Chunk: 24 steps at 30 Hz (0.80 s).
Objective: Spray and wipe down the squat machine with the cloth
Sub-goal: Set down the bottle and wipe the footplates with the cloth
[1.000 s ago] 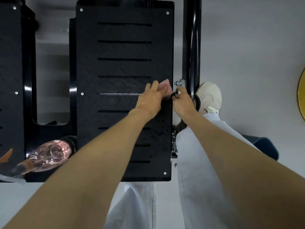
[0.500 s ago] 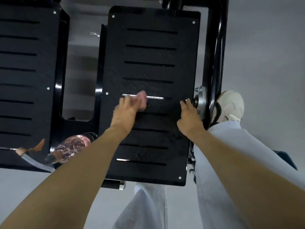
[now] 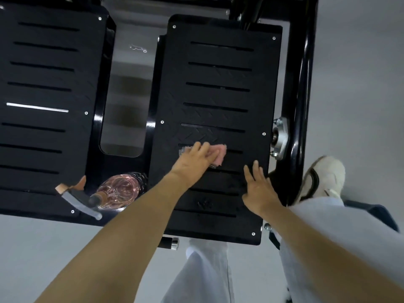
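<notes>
Fingers of the left hand lie flat and together, pressing a pink cloth onto the black footplate of a squat machine; the cloth is crumpled, its fuzzy edge showing past the fingertips on both sides. Just right of it, the right hand rests palm-down with its fingers spread and holding nothing, near the plate's right edge. The plate is a rounded-corner rectangle of dark tread-pattern metal, cut with horizontal slots and fixed with small silver screws. Above the fingers, most of its surface lies open. Beyond the right edge, a silver bearing mount sits on the glossy black frame. Left of the cloth hand, a clear pink spray bottle with a grey trigger lies between this plate and a second matching footplate. A pale shoe stands on the grey floor beside the frame.
</notes>
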Each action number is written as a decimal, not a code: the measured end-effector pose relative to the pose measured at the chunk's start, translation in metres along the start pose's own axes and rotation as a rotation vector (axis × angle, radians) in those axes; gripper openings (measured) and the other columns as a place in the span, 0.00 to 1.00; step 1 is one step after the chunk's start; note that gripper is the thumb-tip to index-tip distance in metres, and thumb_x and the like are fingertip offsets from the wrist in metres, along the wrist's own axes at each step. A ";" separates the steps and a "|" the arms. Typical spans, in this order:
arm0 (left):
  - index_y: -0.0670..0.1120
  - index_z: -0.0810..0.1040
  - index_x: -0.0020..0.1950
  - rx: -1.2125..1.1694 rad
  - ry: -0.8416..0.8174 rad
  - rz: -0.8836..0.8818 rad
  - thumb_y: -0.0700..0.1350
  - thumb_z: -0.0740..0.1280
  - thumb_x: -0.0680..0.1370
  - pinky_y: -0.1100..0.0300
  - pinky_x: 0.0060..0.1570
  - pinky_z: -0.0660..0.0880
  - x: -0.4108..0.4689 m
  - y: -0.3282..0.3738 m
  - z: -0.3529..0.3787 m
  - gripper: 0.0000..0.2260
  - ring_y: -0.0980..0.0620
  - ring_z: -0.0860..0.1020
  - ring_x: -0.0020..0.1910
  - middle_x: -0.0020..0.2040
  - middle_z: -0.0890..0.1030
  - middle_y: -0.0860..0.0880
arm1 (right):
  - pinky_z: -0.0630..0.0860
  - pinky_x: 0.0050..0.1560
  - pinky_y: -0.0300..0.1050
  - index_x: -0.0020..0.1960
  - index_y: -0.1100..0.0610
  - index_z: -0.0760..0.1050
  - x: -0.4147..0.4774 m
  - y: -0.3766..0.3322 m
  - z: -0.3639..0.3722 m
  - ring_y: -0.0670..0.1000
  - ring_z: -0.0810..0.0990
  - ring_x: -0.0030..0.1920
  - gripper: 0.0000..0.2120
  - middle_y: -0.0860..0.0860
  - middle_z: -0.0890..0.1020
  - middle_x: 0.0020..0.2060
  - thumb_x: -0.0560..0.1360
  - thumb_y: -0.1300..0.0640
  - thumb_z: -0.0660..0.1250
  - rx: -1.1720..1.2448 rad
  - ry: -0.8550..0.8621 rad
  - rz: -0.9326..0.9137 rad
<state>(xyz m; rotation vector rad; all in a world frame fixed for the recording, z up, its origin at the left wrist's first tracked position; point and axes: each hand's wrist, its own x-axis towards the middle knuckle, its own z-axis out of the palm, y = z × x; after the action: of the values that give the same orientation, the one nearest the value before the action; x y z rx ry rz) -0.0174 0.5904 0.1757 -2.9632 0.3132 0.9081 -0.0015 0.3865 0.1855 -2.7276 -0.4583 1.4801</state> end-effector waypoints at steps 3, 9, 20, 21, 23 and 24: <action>0.47 0.50 0.77 -0.206 0.027 -0.486 0.32 0.64 0.72 0.49 0.58 0.73 -0.018 -0.037 0.017 0.38 0.42 0.64 0.62 0.65 0.61 0.40 | 0.45 0.77 0.52 0.78 0.56 0.36 0.001 0.000 0.000 0.55 0.36 0.77 0.40 0.54 0.31 0.75 0.77 0.60 0.61 0.013 -0.017 -0.010; 0.46 0.49 0.78 -0.366 0.085 -0.758 0.34 0.63 0.75 0.51 0.54 0.75 -0.036 -0.021 0.038 0.36 0.42 0.66 0.61 0.66 0.62 0.39 | 0.52 0.76 0.52 0.78 0.55 0.35 0.002 -0.006 -0.008 0.57 0.39 0.77 0.41 0.55 0.31 0.75 0.77 0.59 0.62 -0.051 -0.089 0.024; 0.43 0.50 0.77 -0.393 0.111 -0.644 0.30 0.63 0.73 0.53 0.51 0.76 -0.044 -0.036 0.041 0.37 0.41 0.65 0.60 0.64 0.62 0.39 | 0.47 0.77 0.51 0.78 0.53 0.36 0.001 0.000 -0.001 0.54 0.38 0.77 0.42 0.54 0.31 0.75 0.76 0.61 0.62 -0.046 -0.016 0.003; 0.42 0.50 0.77 -0.420 0.144 -0.733 0.30 0.63 0.74 0.53 0.48 0.77 -0.041 -0.037 0.042 0.36 0.41 0.65 0.60 0.64 0.63 0.38 | 0.46 0.77 0.51 0.78 0.52 0.35 0.000 0.002 0.001 0.53 0.37 0.77 0.42 0.53 0.30 0.75 0.76 0.61 0.62 -0.040 -0.010 -0.003; 0.41 0.49 0.78 -0.464 0.159 -0.823 0.31 0.63 0.75 0.53 0.47 0.77 -0.033 -0.026 0.041 0.35 0.40 0.65 0.60 0.65 0.62 0.38 | 0.46 0.77 0.51 0.77 0.51 0.34 -0.001 0.006 0.005 0.52 0.37 0.77 0.43 0.52 0.30 0.75 0.76 0.62 0.62 -0.031 0.007 -0.018; 0.40 0.49 0.78 -0.488 0.164 -0.838 0.32 0.63 0.75 0.53 0.47 0.77 -0.029 -0.015 0.038 0.35 0.40 0.65 0.61 0.66 0.61 0.38 | 0.46 0.77 0.52 0.77 0.51 0.34 -0.002 0.008 0.008 0.52 0.36 0.77 0.43 0.51 0.30 0.75 0.76 0.62 0.62 -0.024 0.026 -0.028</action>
<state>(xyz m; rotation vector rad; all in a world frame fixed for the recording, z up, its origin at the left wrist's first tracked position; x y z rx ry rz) -0.0591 0.6139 0.1596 -3.0438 -1.2148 0.6734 -0.0067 0.3772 0.1814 -2.7436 -0.5146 1.4409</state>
